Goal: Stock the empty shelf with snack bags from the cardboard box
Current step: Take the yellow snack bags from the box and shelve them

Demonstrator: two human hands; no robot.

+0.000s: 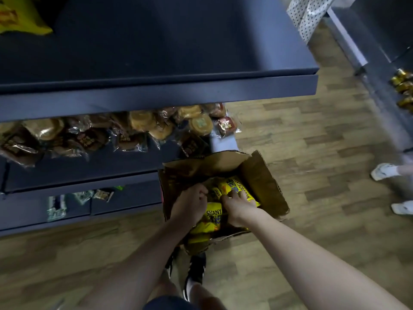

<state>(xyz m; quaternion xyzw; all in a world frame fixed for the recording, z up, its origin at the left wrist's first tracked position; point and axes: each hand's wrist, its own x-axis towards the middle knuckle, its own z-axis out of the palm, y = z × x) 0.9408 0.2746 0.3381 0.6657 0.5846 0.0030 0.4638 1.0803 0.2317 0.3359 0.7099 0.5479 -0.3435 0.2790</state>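
Cardboard box [257,173]: on wood floor [312,135], flaps open, beside lower shelves | yellow snack bags [213,214]: inside box | left hand [190,205]: in box, grip curled closed on a bag edge | right hand [239,205]: fingers pressed on bags; grip state: cannot tell | top shelf [156,45]: dark, mostly bare, 1 yellow bag [20,16] at far left

**Colours at the snack aisle**

My cardboard box [257,175] is plain brown, torn pale at the edges. The snack bags [237,189] in it are bright yellow with dark blue lettering. The shelf [156,95] is dark navy throughout. One yellow bag [20,16] with an orange-red patch lies on it. Lower shelf: wrapped pastries [143,121], golden and dark brown. The floor [312,135] shows wood-grain planks in tan and brown. White cloth [306,12] with black dots hangs top right.
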